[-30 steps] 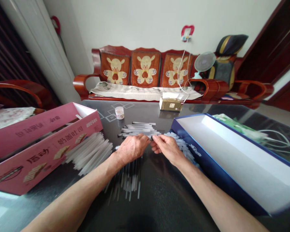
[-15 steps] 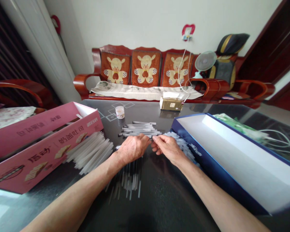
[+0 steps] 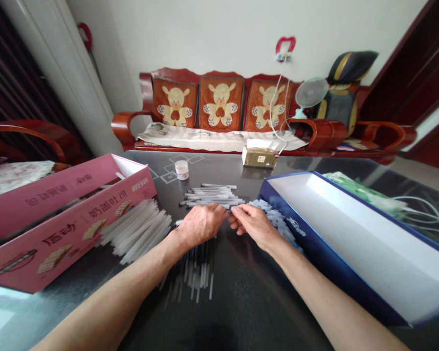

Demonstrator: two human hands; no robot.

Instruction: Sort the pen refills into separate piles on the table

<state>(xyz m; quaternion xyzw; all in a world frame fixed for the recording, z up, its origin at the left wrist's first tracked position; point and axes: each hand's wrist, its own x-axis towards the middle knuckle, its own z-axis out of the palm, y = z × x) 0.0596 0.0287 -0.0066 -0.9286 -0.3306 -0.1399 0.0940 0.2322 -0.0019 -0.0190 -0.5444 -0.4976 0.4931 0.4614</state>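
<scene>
Over the middle of the table, my left hand (image 3: pixel 204 222) is closed, palm down, its fingertips pinched together. Facing it, my right hand (image 3: pixel 255 225) pinches thumb against forefinger, almost touching the left fingertips. Whatever small, thin thing lies between them is hidden. Just beyond is a pile of pale pens (image 3: pixel 214 196) with dark ends. Thin dark-and-clear pen refills (image 3: pixel 201 275) lie under and in front of my left hand. Beside the left forearm are stacked translucent white tubes (image 3: pixel 141 229). Small bluish-white pieces, apparently pen caps (image 3: pixel 278 219), are heaped beyond my right hand.
A long pink box (image 3: pixel 120 202) stands at the left and an open blue box (image 3: pixel 290 222) at the right. Farther back are a small white cup (image 3: pixel 182 170) and a tissue box (image 3: pixel 259 157). A green packet (image 3: pixel 358 190) with white cables lies behind the blue box.
</scene>
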